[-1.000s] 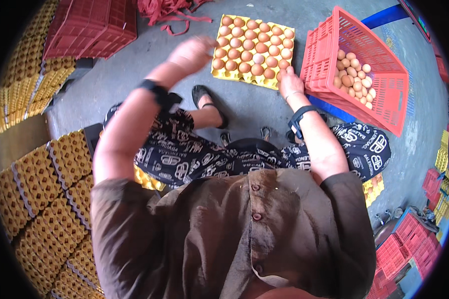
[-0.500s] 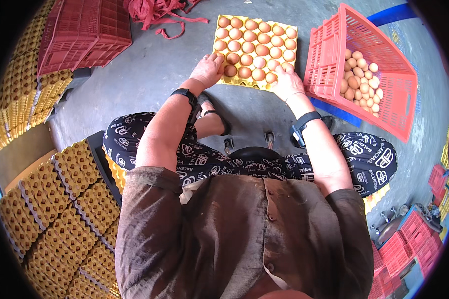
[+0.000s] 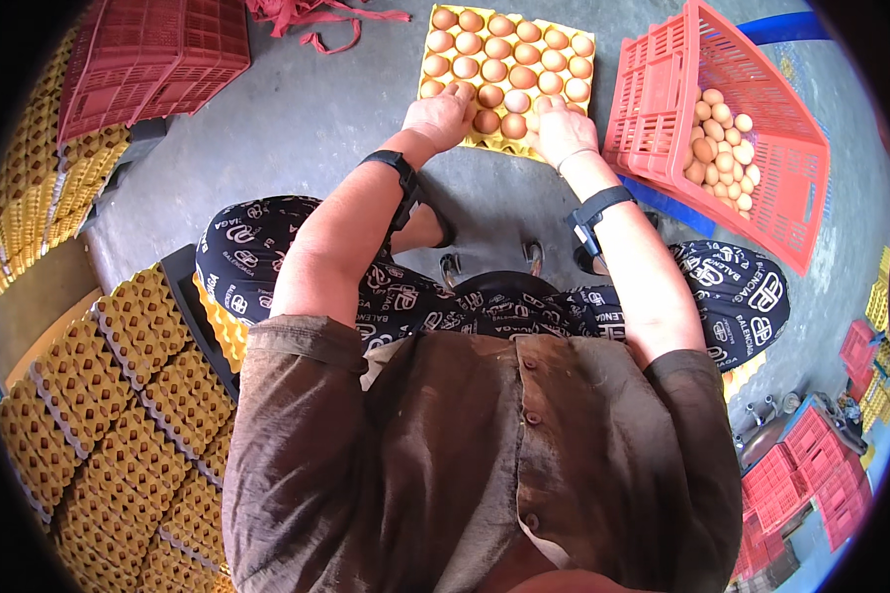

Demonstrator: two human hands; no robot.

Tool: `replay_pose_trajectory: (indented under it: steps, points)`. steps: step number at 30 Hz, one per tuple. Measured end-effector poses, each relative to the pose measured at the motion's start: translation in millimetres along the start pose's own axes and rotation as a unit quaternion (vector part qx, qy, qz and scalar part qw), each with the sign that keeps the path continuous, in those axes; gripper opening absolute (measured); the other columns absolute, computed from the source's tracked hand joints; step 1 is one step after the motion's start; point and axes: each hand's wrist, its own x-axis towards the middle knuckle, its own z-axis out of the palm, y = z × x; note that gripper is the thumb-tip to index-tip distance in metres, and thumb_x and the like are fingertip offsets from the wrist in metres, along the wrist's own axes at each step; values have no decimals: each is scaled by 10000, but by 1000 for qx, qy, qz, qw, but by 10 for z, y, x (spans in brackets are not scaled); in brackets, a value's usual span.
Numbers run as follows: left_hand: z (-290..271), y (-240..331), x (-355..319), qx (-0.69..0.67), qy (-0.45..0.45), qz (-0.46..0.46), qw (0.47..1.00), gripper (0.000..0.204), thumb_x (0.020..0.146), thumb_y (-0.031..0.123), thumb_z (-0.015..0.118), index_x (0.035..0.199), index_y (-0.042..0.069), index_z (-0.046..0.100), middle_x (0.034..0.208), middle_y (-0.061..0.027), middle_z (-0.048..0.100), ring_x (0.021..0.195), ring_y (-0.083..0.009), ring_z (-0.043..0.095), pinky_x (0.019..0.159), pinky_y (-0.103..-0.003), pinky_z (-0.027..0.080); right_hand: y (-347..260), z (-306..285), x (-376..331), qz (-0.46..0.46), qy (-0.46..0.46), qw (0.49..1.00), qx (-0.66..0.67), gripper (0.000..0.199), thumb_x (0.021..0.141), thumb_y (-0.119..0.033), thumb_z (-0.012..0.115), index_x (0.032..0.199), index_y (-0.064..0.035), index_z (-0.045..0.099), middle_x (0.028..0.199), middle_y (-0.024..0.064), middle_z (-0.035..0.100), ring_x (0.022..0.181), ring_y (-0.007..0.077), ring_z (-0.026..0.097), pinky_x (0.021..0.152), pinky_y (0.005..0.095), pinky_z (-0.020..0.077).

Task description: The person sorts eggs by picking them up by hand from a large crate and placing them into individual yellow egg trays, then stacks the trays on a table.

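Observation:
A yellow egg tray (image 3: 504,146) lies on the floor in front of me, its cups filled with brown eggs (image 3: 493,70). My left hand (image 3: 442,117) is over the tray's near left corner, fingers curled down around an egg. At the near right corner, my right hand (image 3: 566,130) has its fingers bent over an egg too, and the hand hides part of that end. Near the middle of the front row, eggs (image 3: 513,126) show between the two hands.
Right of the tray, a tilted pink plastic crate (image 3: 653,109) holds loose eggs (image 3: 722,148). A dark red crate (image 3: 153,64) rests on stacked trays at far left, near pink straps (image 3: 326,15). Stacked egg trays (image 3: 119,425) fill the lower left; red crates (image 3: 801,469) stand lower right.
Both hands have moved inward from the tray's sides onto eggs in the near rows. The tray sits slightly higher in the view.

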Motion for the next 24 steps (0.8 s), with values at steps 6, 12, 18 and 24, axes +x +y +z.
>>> replay_pose_trajectory:
  steps: [6, 12, 18, 24]
  points:
    - [249, 234, 37, 61, -22, 20, 998, 338, 883, 216, 529, 1217, 200, 577, 1327, -173, 467, 1050, -335, 612, 851, -416, 523, -276, 156, -34, -50, 9, 998, -21, 339, 891, -171, 504, 1227, -137, 526, 1342, 204, 407, 892, 314, 675, 763, 420, 561]
    - [380, 288, 119, 113, 56, 44, 991, 243, 898, 263, 530, 1106, 178, 624, 1277, -137, 485, 1028, -335, 609, 829, -413, 530, -231, 457, 101, -69, 58, 991, -95, 254, 894, -186, 521, 1140, -150, 573, 1232, 118, 472, 766, 261, 674, 629, 381, 572]
    - [325, 250, 105, -19, 68, 57, 996, 237, 844, 272, 602, 1060, 197, 663, 1224, -108, 505, 1090, -314, 560, 903, -428, 484, -323, 484, 132, -32, 109, 987, -110, 163, 877, -194, 556, 988, -161, 671, 1093, 86, 546, 783, 263, 657, 579, 371, 550]
    - [333, -350, 525, -434, 161, -33, 886, 417, 808, 250, 752, 1138, 45, 603, 1025, -58, 646, 895, -164, 634, 720, -294, 540, -67, -538, -35, -7, 82, 986, 146, 243, 839, -225, 563, 1039, -94, 609, 1196, 174, 543, 909, 285, 660, 694, 391, 554]
